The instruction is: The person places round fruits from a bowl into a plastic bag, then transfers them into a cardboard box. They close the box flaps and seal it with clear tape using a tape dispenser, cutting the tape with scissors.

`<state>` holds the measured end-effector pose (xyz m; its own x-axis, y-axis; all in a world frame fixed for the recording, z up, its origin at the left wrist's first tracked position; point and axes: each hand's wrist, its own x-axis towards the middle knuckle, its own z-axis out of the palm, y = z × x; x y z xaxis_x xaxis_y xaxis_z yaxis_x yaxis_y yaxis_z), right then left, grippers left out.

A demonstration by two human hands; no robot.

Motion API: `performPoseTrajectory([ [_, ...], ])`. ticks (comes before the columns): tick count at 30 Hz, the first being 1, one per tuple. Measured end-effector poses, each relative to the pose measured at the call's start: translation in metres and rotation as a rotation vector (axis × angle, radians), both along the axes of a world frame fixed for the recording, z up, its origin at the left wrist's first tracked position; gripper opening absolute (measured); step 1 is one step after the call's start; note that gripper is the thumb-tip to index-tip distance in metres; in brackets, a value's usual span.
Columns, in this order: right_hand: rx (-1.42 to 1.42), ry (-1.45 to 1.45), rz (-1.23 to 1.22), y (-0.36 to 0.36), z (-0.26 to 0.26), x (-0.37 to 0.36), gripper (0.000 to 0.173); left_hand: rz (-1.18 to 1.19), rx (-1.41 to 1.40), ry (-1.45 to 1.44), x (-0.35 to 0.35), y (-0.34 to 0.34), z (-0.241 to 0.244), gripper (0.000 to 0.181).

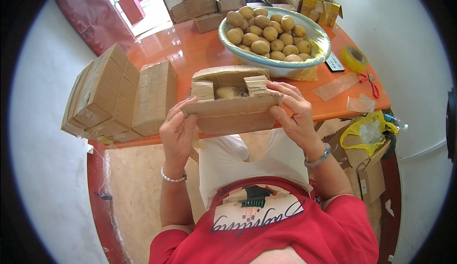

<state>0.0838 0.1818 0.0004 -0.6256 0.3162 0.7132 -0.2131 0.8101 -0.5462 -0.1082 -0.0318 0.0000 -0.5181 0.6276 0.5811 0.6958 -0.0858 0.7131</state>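
A cardboard box [237,115] stands at the front edge of the orange table [200,51], its flaps unfolded. Through the gap between the end flaps a potato [228,92] shows inside; the rest of the contents are hidden. My left hand [180,124] grips the near flap at its left corner, thumb towards me. At the right corner, my right hand [294,110] pinches the same flap, its fingers reaching along the right side of the box. Just beyond the box sits a wide basin [323,58] heaped with potatoes [270,33].
Closed cardboard boxes [107,89] are stacked at the table's left. On the right lie a tape roll [354,57], red-handled scissors [371,84], tape pieces [337,86] and a phone-like object [335,63]. More cardboard [200,3] lines the back. A yellow bag [369,133] stands below right.
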Motion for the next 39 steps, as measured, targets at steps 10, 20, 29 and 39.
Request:
performPoseTrajectory([
  [10,-0.637,0.058,-0.030,-0.016,0.014,-0.016,0.031,0.100,0.119,-0.217,0.019,0.017,0.019,0.024],
  [20,-0.715,-0.107,0.059,0.017,0.005,-0.034,0.054,0.252,-0.062,0.193,0.013,0.015,0.010,0.029],
  [29,-0.716,-0.143,0.391,0.020,0.020,-0.040,0.079,0.263,-0.028,0.437,0.018,-0.001,0.003,0.039],
  [39,-0.552,-0.348,0.379,0.028,0.038,-0.041,0.094,0.258,-0.067,0.422,0.017,-0.003,0.009,0.038],
])
